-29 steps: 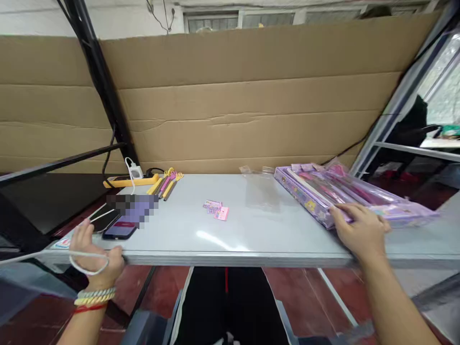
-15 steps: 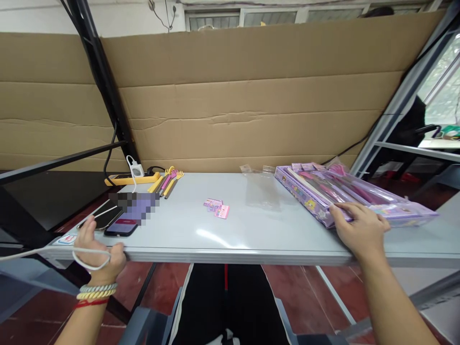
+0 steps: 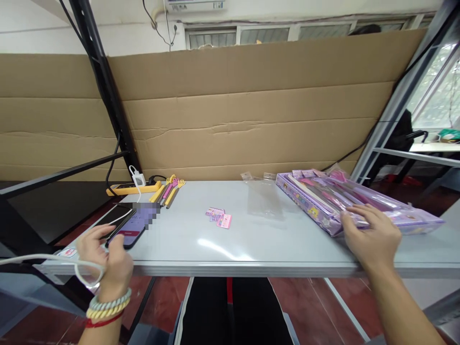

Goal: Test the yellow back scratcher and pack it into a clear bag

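My left hand (image 3: 108, 256) is at the table's front left edge, slightly blurred, its thumb and forefinger apart by the near ends of two phones. One phone (image 3: 131, 230) has a lit screen; beside it lies a dark phone (image 3: 115, 214). A white cable (image 3: 50, 259) loops across that hand. On the right, my right hand (image 3: 372, 235) rests with loosely bent fingers on the near side of a purple box (image 3: 312, 211) of pink and purple pieces under clear plastic. Part of the box is hidden by the hand.
Small pink and purple cards (image 3: 224, 221) lie mid-table, with a clear plastic sheet (image 3: 264, 199) behind. Several yellow and purple fork-ended sticks (image 3: 168, 191) lie near a yellow power strip (image 3: 136, 188). A cardboard wall (image 3: 230, 110) closes off the back.
The view has tilted up slightly. My left hand has moved right, closer to the phones, its fingers more curled. My right hand has shifted slightly right along the box.
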The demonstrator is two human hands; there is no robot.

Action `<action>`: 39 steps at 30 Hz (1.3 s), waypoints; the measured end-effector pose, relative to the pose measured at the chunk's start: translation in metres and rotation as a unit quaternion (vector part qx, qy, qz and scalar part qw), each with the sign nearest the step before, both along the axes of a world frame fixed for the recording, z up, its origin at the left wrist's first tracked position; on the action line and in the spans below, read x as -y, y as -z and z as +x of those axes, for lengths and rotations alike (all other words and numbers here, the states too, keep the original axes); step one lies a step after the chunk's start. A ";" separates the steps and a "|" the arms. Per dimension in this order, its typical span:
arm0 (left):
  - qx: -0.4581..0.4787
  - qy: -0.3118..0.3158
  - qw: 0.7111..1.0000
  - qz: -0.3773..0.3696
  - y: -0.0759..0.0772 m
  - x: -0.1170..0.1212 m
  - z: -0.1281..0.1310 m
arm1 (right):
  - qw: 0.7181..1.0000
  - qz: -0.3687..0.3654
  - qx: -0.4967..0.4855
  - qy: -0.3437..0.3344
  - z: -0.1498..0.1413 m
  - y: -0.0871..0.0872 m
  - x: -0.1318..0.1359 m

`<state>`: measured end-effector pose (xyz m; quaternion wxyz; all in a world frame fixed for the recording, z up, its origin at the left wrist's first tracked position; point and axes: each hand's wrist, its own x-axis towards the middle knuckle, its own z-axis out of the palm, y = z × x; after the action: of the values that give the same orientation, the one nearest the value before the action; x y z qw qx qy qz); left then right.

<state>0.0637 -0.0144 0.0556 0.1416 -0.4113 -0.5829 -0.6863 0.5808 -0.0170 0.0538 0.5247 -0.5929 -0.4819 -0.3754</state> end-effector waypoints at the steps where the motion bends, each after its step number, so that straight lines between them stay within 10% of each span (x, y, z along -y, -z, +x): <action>1: 0.015 0.032 0.999 0.022 -0.013 -0.004 0.016 | 0.998 0.051 -0.010 -0.017 -0.008 -0.008 -0.002; 4: 0.050 0.230 0.972 0.009 -0.062 -0.032 0.069 | 0.980 0.127 -0.091 -0.122 -0.048 -0.040 -0.024; 9: 0.186 0.529 0.826 -0.060 -0.128 -0.114 0.139 | 0.892 0.031 -0.251 -0.375 -0.137 -0.084 -0.099; 15: -0.046 0.313 0.945 -0.090 -0.074 -0.165 0.158 | 0.883 -0.164 -0.217 -0.383 -0.165 -0.049 -0.153; 19: -0.215 0.262 0.900 -0.275 -0.036 -0.165 0.153 | 0.865 -0.368 -0.096 -0.328 -0.155 -0.020 -0.150; 25: -0.190 0.211 0.879 -0.382 -0.040 -0.167 0.147 | 0.797 -0.566 0.006 -0.209 -0.147 -0.020 -0.141; 31: -0.197 0.257 0.856 -0.402 -0.037 -0.166 0.149 | 0.773 -0.585 -0.013 -0.245 -0.112 -0.028 -0.146; 39: -0.158 0.188 0.894 -0.375 -0.038 -0.164 0.151 | 0.871 -0.357 -0.141 -0.306 -0.109 -0.048 -0.140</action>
<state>0.2149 0.1500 0.0931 -0.0647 -0.6384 -0.6790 -0.3566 0.4722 0.1228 0.1014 0.4280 -0.6096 -0.6613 0.0890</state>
